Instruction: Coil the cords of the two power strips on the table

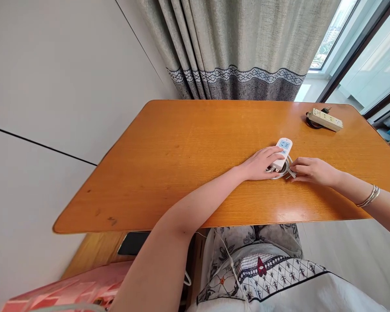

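A small white power strip (284,152) with blue socket faces lies tilted on the wooden table, its grey-white cord (282,174) coiled beneath and beside its near end. My left hand (263,164) rests across the strip's left side, fingers wrapped over it. Just to the right, my right hand (310,170) pinches the plug (291,173) at the cord's end, and the prongs point left toward the coil. Part of the coil is hidden under the strip and my left fingers.
A longer cream power strip (325,120) with a black cord and plug lies at the table's back right. The orange-brown table (169,173) spans the view, with a curtain (247,43) behind it and a white wall on the left. A dark phone-like slab (133,243) sits below the table's near edge.
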A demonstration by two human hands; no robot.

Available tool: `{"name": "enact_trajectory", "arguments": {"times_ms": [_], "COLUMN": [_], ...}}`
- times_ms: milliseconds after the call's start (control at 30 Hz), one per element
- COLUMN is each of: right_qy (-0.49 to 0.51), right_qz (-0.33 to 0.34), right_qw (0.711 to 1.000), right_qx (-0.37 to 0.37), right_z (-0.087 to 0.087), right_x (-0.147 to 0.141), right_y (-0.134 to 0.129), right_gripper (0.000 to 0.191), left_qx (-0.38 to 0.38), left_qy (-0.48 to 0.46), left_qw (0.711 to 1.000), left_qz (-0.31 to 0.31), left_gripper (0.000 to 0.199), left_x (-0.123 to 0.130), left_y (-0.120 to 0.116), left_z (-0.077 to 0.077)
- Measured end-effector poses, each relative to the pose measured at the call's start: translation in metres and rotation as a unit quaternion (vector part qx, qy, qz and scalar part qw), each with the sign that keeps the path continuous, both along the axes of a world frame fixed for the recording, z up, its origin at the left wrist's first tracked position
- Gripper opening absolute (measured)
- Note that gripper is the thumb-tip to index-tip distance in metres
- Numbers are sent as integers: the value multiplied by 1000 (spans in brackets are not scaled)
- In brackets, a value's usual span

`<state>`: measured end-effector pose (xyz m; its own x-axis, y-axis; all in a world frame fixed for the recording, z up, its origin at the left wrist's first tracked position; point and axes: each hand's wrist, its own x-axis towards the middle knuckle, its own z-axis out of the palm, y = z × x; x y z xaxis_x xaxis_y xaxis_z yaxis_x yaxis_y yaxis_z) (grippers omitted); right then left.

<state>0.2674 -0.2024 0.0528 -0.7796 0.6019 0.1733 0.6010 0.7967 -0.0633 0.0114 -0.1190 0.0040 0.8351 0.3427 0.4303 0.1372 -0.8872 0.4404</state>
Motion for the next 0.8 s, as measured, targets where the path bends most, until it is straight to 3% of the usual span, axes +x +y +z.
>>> {"name": "enact_trajectory", "arguments": {"times_ms": [167, 500, 633, 800], "right_qy": [-23, -158, -177, -179], "right_qz": [-51, -63, -62, -7], "right_qw": [998, 980, 978, 983], "right_qx": [2, 105, 93, 38], "right_z": [-3, 4, 8, 16], "right_x": [-5, -34, -44, -45], "right_y": [-8, -18, -13, 2], "right_gripper": [36, 28, 19, 5], "left_qx": [-18, -32, -36, -13], "left_qy": [-4, 6, 14, 5], "left_qw": [1000, 999, 999, 1000], "left_qz": [2, 19, 27, 2], "left_gripper": [50, 52, 67, 63], "left_x": [0, -1, -1, 1], "left_y": [-1, 1, 5, 9], "left_z": [-1, -2, -3, -4]}}
